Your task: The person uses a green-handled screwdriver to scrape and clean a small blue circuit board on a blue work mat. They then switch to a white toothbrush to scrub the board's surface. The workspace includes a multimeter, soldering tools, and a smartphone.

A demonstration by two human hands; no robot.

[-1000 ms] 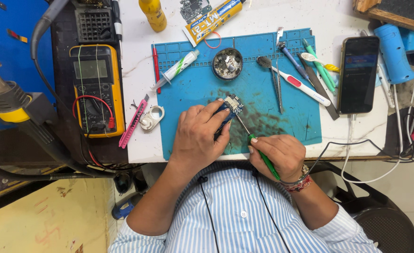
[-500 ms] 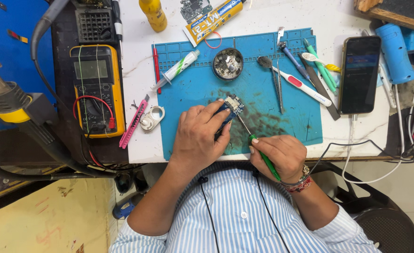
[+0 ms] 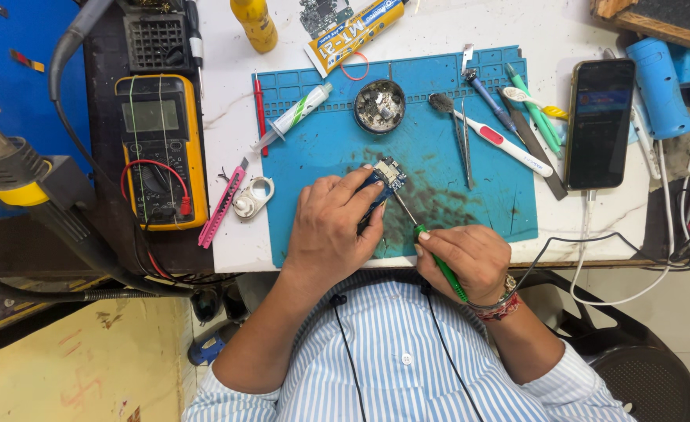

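The left hand (image 3: 331,230) is clamped on a small circuit board (image 3: 385,177), pinning it to the blue mat (image 3: 314,148) near the mat's middle. The right hand (image 3: 464,259), at about four o'clock from the board, grips a green-handled screwdriver (image 3: 423,237) whose tip touches the board's lower edge. At twelve o'clock from the board sits a round metal dish (image 3: 379,105); at two o'clock lie tweezers (image 3: 464,141) and a white toothbrush (image 3: 491,136). A dark phone (image 3: 599,121) lies at three o'clock on the desk (image 3: 228,86), a yellow meter (image 3: 162,148) at nine o'clock.
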